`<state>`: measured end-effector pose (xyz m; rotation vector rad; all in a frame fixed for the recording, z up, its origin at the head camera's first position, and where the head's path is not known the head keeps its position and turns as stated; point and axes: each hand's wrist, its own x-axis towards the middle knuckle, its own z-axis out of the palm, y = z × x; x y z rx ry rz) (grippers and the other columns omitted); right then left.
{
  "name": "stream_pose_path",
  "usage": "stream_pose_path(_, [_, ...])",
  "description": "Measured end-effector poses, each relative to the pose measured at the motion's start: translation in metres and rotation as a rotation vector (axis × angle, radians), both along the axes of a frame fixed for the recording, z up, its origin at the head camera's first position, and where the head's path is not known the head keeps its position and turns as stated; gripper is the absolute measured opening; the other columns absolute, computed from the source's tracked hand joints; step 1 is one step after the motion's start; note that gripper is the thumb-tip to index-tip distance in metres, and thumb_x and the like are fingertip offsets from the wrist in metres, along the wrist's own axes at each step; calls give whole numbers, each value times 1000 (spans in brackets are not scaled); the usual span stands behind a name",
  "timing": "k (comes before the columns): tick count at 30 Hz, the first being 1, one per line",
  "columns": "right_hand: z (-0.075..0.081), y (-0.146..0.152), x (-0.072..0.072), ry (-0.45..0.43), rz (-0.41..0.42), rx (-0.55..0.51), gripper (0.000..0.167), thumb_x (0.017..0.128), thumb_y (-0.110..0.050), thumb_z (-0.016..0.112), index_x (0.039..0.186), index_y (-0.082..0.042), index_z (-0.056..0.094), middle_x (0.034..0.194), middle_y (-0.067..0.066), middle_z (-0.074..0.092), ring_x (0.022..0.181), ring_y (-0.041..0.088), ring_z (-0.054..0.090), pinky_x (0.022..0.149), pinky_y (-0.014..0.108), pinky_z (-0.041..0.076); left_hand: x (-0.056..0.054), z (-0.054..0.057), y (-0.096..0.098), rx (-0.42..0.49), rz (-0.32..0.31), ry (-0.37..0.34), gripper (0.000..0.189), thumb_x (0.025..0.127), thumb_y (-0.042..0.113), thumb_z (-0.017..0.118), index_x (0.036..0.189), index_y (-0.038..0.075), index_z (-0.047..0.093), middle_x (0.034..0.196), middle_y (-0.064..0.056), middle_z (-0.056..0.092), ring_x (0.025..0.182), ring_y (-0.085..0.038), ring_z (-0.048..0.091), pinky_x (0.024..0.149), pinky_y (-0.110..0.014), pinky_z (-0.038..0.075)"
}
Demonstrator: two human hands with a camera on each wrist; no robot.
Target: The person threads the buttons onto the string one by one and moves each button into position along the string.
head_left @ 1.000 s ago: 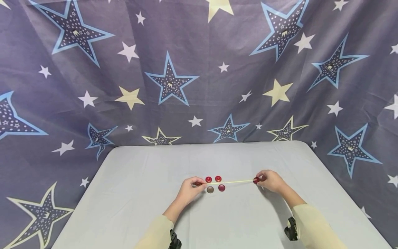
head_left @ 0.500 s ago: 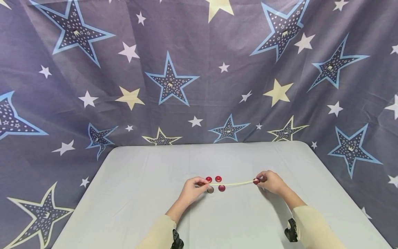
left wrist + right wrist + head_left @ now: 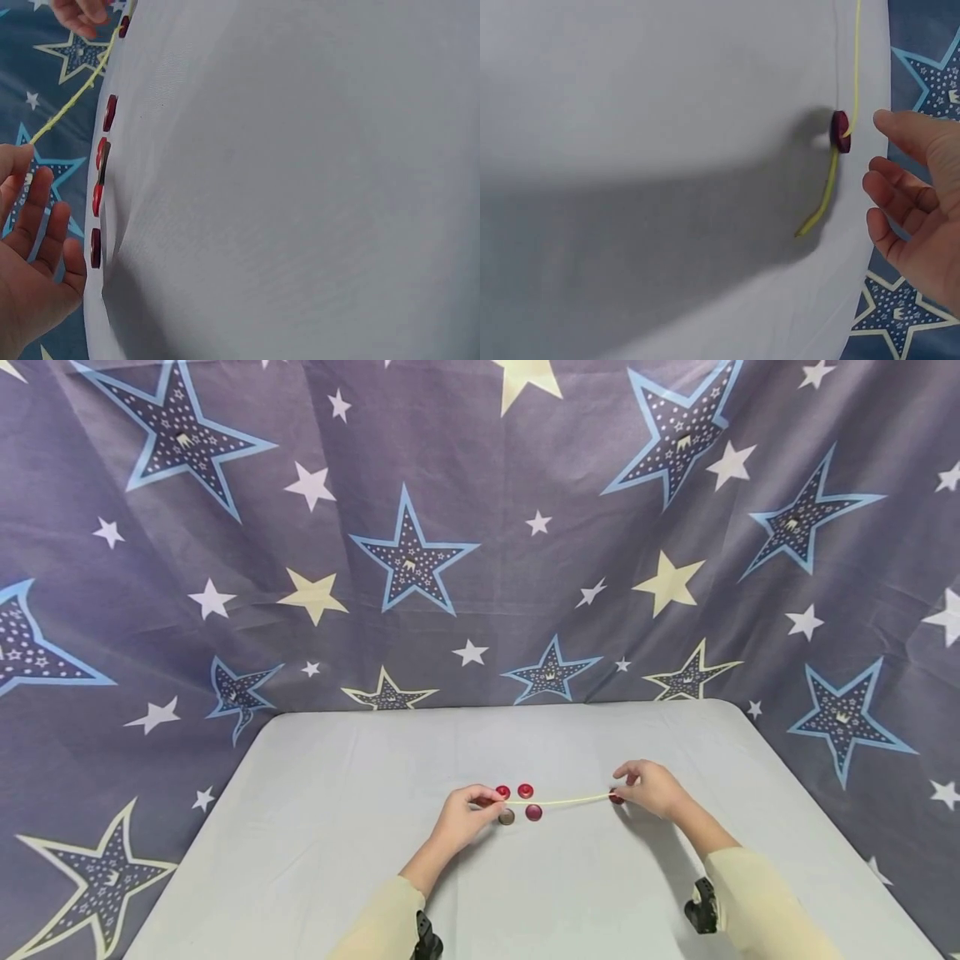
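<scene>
My left hand (image 3: pixel 459 820) pinches a thin yellow cord (image 3: pixel 566 801) between thumb and forefinger, its other fingers loosely bent. From there the cord runs right to a dark red button (image 3: pixel 841 132), passes through it, and a short tail hangs out beyond. Beside that button is my right hand (image 3: pixel 922 187), fingers loosely curved and holding nothing. Near the left hand lie two bright red buttons (image 3: pixel 526 791), a brown button (image 3: pixel 507 817) and a maroon button (image 3: pixel 533 812). Another dark red button (image 3: pixel 95 248) is partly covered by the left fingers in the head view.
A white cloth covers the table (image 3: pixel 360 760). Behind and around it hangs a purple-grey curtain (image 3: pixel 450 527) printed with stars. Black wrist straps (image 3: pixel 702 906) sit at both beige sleeves (image 3: pixel 765 902).
My right fingers have let go of the threaded dark red button and lifted slightly off it. Earlier my left hand shifted a little right, and the cord went from taut to a slight sag.
</scene>
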<state>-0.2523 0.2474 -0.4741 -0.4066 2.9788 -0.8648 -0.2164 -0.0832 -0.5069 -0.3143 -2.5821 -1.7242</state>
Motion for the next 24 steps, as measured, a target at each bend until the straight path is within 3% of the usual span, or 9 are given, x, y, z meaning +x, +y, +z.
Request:
stream_pose_path(11, [11, -21, -1, -26, 26, -57, 23, 82, -13, 67, 101, 1, 66, 84, 10, 61, 62, 12, 53, 59, 28, 44, 0, 1, 1, -10, 16, -8, 7, 82, 22, 70, 85, 16, 71, 86, 0, 68, 81, -10, 58, 75, -25, 46])
stream_pose_path(24, [20, -51, 3, 35, 120, -104, 21, 81, -12, 68, 98, 0, 67, 85, 9, 65, 71, 12, 54, 63, 26, 44, 0, 5, 5, 20, 9, -21, 9, 83, 21, 70, 87, 13, 71, 88, -3, 68, 81, -11, 58, 73, -25, 47])
